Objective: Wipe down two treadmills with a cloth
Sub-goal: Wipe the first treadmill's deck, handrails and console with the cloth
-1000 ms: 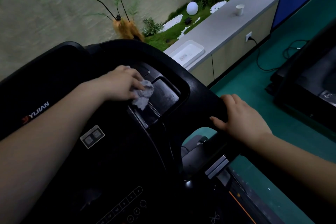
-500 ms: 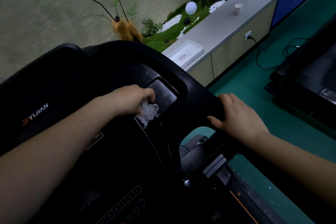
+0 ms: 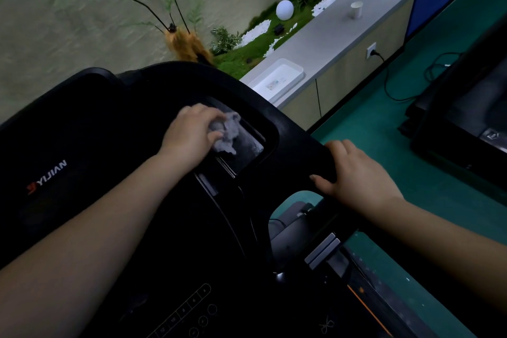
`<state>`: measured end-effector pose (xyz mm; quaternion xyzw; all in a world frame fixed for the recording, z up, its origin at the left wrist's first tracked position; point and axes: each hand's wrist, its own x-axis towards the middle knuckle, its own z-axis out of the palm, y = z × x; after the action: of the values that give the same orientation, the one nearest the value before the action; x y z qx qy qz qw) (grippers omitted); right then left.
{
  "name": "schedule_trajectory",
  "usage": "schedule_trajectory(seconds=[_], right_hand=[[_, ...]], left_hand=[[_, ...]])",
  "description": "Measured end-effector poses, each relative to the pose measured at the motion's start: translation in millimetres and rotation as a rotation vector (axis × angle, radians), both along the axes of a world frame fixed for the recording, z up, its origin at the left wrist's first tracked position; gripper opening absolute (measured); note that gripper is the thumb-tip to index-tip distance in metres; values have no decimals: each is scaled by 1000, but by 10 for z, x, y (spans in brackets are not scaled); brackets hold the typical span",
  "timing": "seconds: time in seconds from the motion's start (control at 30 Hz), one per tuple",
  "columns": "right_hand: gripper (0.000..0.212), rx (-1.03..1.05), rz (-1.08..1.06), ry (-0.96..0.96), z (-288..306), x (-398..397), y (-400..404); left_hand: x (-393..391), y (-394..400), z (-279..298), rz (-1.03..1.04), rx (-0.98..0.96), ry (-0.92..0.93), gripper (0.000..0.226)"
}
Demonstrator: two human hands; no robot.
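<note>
A black treadmill console (image 3: 96, 173) fills the lower left of the head view. My left hand (image 3: 192, 132) grips a crumpled grey cloth (image 3: 229, 133) and presses it into the recessed tray (image 3: 249, 145) at the console's right side. My right hand (image 3: 356, 173) holds the console's black side handle (image 3: 299, 134), fingers over its top and thumb underneath. A second black treadmill (image 3: 466, 123) stands at the right edge, partly cut off.
A grey counter (image 3: 337, 35) runs behind the console with a white tray (image 3: 279, 79) and a paper cup (image 3: 356, 9) on it. A cable (image 3: 397, 90) trails from a wall socket across the green floor (image 3: 370, 118). Plants and a white globe sit beyond.
My left hand slid the cloth toward me along the tray, then back away to its far part. My right hand has stayed on the handle.
</note>
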<state>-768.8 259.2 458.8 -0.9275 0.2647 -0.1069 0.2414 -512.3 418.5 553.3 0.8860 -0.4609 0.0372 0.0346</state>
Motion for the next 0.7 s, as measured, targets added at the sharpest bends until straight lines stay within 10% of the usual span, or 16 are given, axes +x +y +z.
schedule_trajectory(seconds=[0.2, 0.7], right_hand=[[59, -2, -2, 2, 8, -2, 2], [59, -9, -8, 9, 11, -10, 19]], left_hand=[[-258, 126, -308, -240, 292, -10, 23], [-241, -217, -457, 8, -203, 66, 22]])
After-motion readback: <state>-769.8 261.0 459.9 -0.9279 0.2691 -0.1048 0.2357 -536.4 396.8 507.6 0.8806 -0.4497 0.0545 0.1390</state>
